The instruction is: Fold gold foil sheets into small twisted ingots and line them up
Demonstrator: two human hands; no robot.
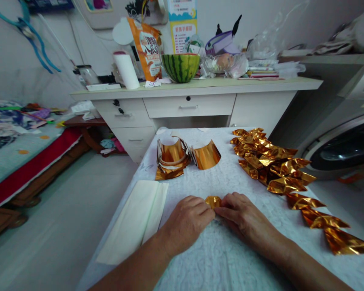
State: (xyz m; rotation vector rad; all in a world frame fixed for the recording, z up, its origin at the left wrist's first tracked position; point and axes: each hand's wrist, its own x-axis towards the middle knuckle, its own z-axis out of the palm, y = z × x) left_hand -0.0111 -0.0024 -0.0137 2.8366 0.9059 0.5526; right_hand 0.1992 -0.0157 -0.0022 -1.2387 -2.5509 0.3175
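Observation:
Between my two hands, low over the middle of the cloth-covered table, is a small piece of gold foil paper (213, 201). My left hand (188, 220) grips its left end with fingers curled together. From the other side, my right hand (245, 216) pinches its right end. Both palms are turned down, and the underside of the foil is hidden. Past my hands lie a curled stack of gold foil sheets (172, 155) and a single curved gold sheet (206, 155). Left of my left hand rests a stack of pale paper (133, 222).
A long pile of folded gold foil pieces (269, 161) runs down the table's right side. Behind stands a white desk (188, 106) with a cut watermelon (181, 68) and an orange pouch (146, 50). A washing machine (346, 133) is at the right, a bed (27, 153) at the left.

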